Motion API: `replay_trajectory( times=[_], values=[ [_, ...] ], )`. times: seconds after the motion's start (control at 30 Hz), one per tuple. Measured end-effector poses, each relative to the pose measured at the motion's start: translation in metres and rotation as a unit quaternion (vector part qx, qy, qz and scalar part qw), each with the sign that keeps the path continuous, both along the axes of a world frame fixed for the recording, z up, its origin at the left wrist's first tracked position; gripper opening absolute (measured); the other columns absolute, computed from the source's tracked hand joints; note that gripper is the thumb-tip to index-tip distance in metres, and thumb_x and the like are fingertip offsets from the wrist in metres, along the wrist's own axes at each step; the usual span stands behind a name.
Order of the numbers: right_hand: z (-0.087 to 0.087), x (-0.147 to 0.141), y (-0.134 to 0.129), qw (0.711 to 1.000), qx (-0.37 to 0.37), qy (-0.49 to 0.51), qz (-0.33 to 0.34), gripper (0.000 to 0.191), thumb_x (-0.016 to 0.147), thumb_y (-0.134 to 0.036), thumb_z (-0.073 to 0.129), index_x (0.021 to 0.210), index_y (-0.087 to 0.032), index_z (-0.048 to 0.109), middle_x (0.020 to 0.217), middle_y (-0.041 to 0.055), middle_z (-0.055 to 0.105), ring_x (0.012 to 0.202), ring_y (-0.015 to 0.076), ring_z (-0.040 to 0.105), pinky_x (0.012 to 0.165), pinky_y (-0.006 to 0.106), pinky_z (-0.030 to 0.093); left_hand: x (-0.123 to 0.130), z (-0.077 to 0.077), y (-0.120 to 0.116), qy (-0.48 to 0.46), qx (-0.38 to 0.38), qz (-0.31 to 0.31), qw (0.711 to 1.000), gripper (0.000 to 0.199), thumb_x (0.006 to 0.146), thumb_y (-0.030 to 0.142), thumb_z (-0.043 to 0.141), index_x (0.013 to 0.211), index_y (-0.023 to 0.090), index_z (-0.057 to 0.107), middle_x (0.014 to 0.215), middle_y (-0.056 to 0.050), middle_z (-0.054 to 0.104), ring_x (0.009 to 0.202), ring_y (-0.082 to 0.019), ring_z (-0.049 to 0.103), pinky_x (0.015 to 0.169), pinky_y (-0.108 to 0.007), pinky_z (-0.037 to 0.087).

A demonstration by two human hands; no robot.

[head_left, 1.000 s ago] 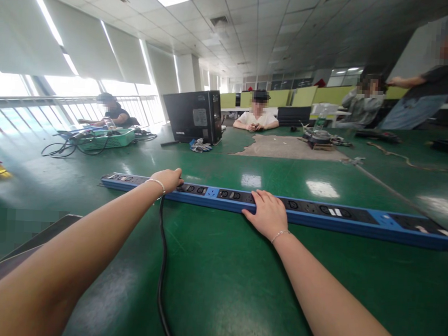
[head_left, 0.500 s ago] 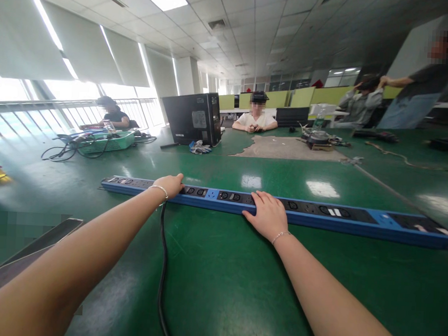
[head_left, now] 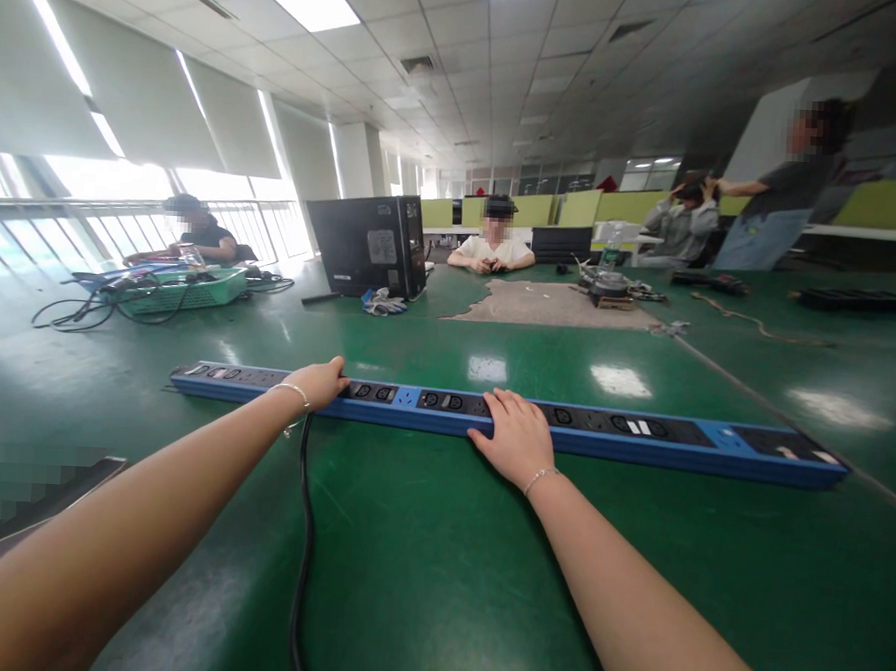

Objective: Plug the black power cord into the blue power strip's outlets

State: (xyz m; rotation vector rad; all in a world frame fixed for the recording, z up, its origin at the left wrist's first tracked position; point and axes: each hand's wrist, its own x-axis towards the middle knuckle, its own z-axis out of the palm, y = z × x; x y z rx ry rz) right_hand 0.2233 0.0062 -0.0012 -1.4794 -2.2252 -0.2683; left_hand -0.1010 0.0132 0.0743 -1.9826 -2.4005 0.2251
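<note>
A long blue power strip (head_left: 637, 448) with black socket panels lies across the green table (head_left: 421, 564). My left hand (head_left: 316, 384) is closed over its left part, with the thumb side at the far edge and the other fingers mostly hidden. Near the middle of the strip, my right hand (head_left: 516, 434) grips it from above, fingers over the top and thumb at the near side. A black cable (head_left: 304, 528) runs from beside my left hand down toward the near edge of the view.
Beyond the strip stand a black computer case (head_left: 363, 246), a glove (head_left: 384, 302) and a green basket (head_left: 187, 292) with cables. A round metal part (head_left: 608, 282) sits farther right. Several people are in the background.
The view has shifted slightly, so the strip and both hands appear a little farther left. Both hands keep their hold on the strip.
</note>
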Motion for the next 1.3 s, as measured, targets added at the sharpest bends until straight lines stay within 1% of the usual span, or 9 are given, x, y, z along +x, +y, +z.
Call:
replay_trajectory(
  times=[0.1, 0.3, 0.47, 0.7, 0.83, 0.9, 1.0, 1.17, 1.3],
  values=[
    [0.0, 0.0, 0.0, 1.0, 0.0, 0.0, 0.0, 0.057, 0.079, -0.047, 0.054, 0.126, -0.015, 0.052, 0.133, 0.0103, 0.051, 0.123, 0.0242, 0.041, 0.102, 0.038, 0.028, 0.001, 0.001, 0.002, 0.013, -0.006, -0.009, 1.0, 0.033, 0.088, 0.037, 0.033, 0.109, 0.017, 0.048, 0.101, -0.019, 0.068, 0.093, -0.029, 0.064, 0.076, -0.037, 0.046],
    [0.0, 0.0, 0.001, 1.0, 0.001, -0.005, 0.0, 0.057, 0.079, -0.047, 0.053, 0.126, -0.014, 0.051, 0.133, 0.0109, 0.051, 0.123, 0.0245, 0.041, 0.102, 0.038, 0.028, -0.003, -0.001, 0.004, -0.006, -0.002, 0.0, 1.0, 0.034, 0.088, 0.04, 0.033, 0.106, 0.017, 0.049, 0.1, -0.015, 0.068, 0.091, -0.025, 0.065, 0.075, -0.033, 0.047],
    [0.0, 0.0, 0.001, 1.0, 0.0, -0.006, -0.001, 0.057, 0.079, -0.047, 0.053, 0.126, -0.014, 0.052, 0.132, 0.0108, 0.052, 0.122, 0.0246, 0.042, 0.101, 0.038, 0.029, -0.004, -0.005, 0.002, -0.009, 0.012, 0.006, 1.0, 0.036, 0.088, 0.041, 0.03, 0.107, 0.016, 0.049, 0.101, -0.017, 0.067, 0.093, -0.028, 0.064, 0.076, -0.036, 0.046],
    [0.001, 0.0, 0.001, 1.0, 0.009, -0.015, -0.003, 0.056, 0.08, -0.047, 0.052, 0.125, -0.014, 0.053, 0.132, 0.0111, 0.052, 0.122, 0.0248, 0.043, 0.101, 0.038, 0.029, -0.005, -0.002, 0.008, -0.021, 0.003, 0.019, 1.0, 0.032, 0.086, 0.042, 0.037, 0.104, 0.019, 0.051, 0.101, -0.013, 0.068, 0.094, -0.025, 0.064, 0.076, -0.033, 0.047],
    [0.001, 0.001, 0.001, 1.0, 0.005, -0.017, -0.002, 0.055, 0.08, -0.047, 0.051, 0.125, -0.014, 0.053, 0.133, 0.011, 0.051, 0.123, 0.0246, 0.042, 0.101, 0.038, 0.029, 0.003, -0.007, 0.001, -0.009, 0.024, 0.029, 0.999, 0.036, 0.089, 0.04, 0.027, 0.107, 0.017, 0.048, 0.103, -0.017, 0.067, 0.097, -0.028, 0.063, 0.078, -0.038, 0.046],
    [0.001, 0.001, 0.001, 1.0, 0.003, -0.014, -0.001, 0.055, 0.08, -0.046, 0.051, 0.126, -0.014, 0.053, 0.133, 0.0107, 0.051, 0.123, 0.0246, 0.042, 0.101, 0.038, 0.029, 0.006, -0.009, -0.004, -0.001, 0.033, 0.027, 0.999, 0.037, 0.09, 0.038, 0.023, 0.11, 0.016, 0.046, 0.101, -0.018, 0.067, 0.095, -0.029, 0.064, 0.078, -0.04, 0.046],
    [0.0, 0.001, 0.001, 1.0, 0.001, -0.007, 0.0, 0.055, 0.08, -0.045, 0.052, 0.126, -0.014, 0.052, 0.133, 0.0103, 0.051, 0.123, 0.0247, 0.042, 0.101, 0.038, 0.029, 0.006, -0.008, -0.004, 0.009, 0.031, 0.017, 0.999, 0.036, 0.09, 0.037, 0.023, 0.11, 0.016, 0.046, 0.099, -0.018, 0.068, 0.094, -0.029, 0.064, 0.077, -0.039, 0.046],
    [-0.001, 0.0, 0.001, 1.0, -0.001, 0.0, -0.001, 0.055, 0.08, -0.044, 0.052, 0.126, -0.014, 0.052, 0.133, 0.0104, 0.052, 0.123, 0.0248, 0.042, 0.101, 0.038, 0.029, 0.0, -0.003, 0.005, 0.011, 0.01, 0.005, 1.0, 0.033, 0.088, 0.04, 0.03, 0.104, 0.018, 0.049, 0.102, -0.015, 0.068, 0.094, -0.026, 0.064, 0.076, -0.035, 0.047],
    [0.0, 0.0, 0.001, 1.0, 0.003, -0.004, -0.001, 0.055, 0.08, -0.044, 0.052, 0.126, -0.014, 0.053, 0.132, 0.0105, 0.052, 0.123, 0.0246, 0.042, 0.101, 0.038, 0.029, 0.003, -0.007, 0.0, 0.013, 0.023, 0.018, 0.999, 0.038, 0.09, 0.039, 0.023, 0.108, 0.017, 0.047, 0.1, -0.017, 0.068, 0.093, -0.028, 0.064, 0.076, -0.037, 0.046]
  ],
)
